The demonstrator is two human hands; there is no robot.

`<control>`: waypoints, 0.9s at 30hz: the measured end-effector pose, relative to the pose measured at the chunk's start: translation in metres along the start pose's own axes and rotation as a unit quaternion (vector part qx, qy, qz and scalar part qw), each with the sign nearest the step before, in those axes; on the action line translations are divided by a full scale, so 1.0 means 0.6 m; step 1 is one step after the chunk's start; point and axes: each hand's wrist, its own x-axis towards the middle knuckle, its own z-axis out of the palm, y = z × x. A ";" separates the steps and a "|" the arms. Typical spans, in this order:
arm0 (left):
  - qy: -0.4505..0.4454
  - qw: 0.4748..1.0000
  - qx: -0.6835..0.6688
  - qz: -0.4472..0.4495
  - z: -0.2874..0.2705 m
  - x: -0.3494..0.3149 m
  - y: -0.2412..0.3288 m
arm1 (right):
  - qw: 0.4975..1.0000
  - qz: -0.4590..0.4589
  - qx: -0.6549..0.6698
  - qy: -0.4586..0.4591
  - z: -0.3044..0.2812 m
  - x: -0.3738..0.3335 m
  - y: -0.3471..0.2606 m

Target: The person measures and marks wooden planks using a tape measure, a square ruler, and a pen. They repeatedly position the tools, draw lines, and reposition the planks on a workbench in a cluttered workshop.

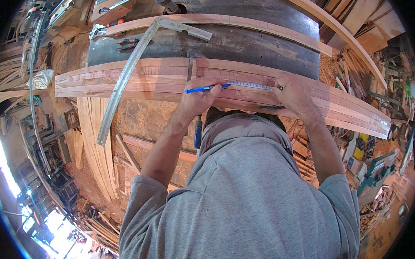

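Several reddish wooden boards (139, 81) lie side by side across the table in front of me, with pencil lines drawn over them. My left hand (202, 97) is closed in a pinch around a blue pen (198, 89), whose tip is at the left end of a white measuring tape (249, 85). The tape lies stretched along the boards. My right hand (294, 95) grips the tape's other end; the fingers partly hide what is there. Left of my left hand, a bar clamp (190, 65) with a blue handle (198, 134) crosses the boards.
A metal framing square (128, 76) lies across the boards at left. Behind them, the dark metal tabletop (249, 45) carries a curved wooden strip (232, 21) and pliers (126, 44). A small dark strip (272, 107) rests near my right wrist. Long planks (96, 142) stand lower left.
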 end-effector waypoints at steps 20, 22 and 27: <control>0.015 0.995 0.052 0.079 0.012 0.005 0.001 | 1.000 0.002 0.000 -0.012 -0.011 -0.001 -0.010; 0.009 0.995 0.065 0.081 0.012 0.005 -0.004 | 1.000 0.009 -0.001 -0.020 -0.011 -0.001 -0.011; 0.002 0.994 0.074 0.083 0.010 0.005 0.001 | 1.000 0.008 0.007 -0.017 -0.008 -0.001 -0.006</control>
